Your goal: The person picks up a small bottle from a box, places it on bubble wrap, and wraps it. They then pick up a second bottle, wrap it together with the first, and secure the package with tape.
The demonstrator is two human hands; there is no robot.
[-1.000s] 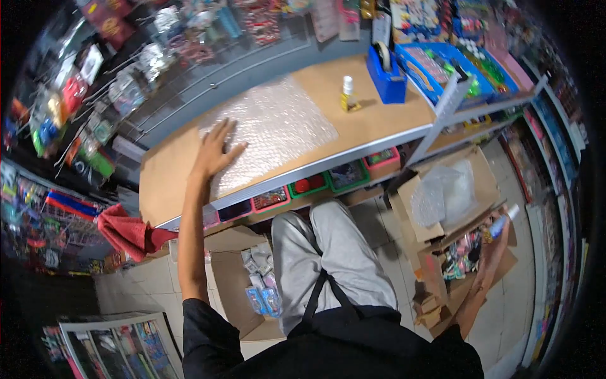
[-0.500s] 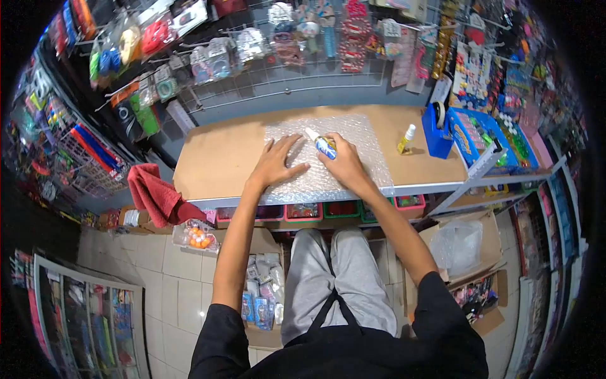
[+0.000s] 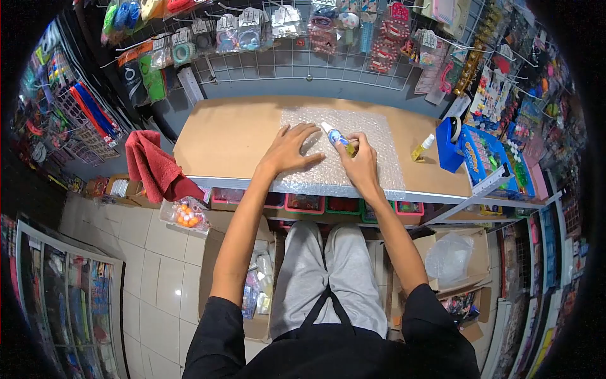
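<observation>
A sheet of bubble wrap [image 3: 385, 151] lies flat on the brown tabletop [image 3: 221, 136]. My left hand [image 3: 291, 149] rests on its left part with fingers spread. In my right hand [image 3: 362, 165] is a small spray bottle [image 3: 336, 135] with a white cap and a blue-and-white label, held tilted over the sheet. The bottle's cap points up and left, toward my left fingertips. To the right of the sheet stands a second small bottle [image 3: 421, 151], with yellow liquid and a white cap.
A blue tape dispenser [image 3: 449, 146] and a blue display box [image 3: 483, 158] occupy the right end. A red towel [image 3: 151, 165] hangs at the left end. Colourful baskets [image 3: 305, 203] sit under the tabletop. Cardboard boxes [image 3: 457, 262] stand on the floor, and a wire rack [image 3: 278, 63] with packaged goods rises behind.
The view has shifted a little. My right hand has turned the spray bottle and shifted its grip toward the lower end. My left hand stays spread on the bubble wrap.
</observation>
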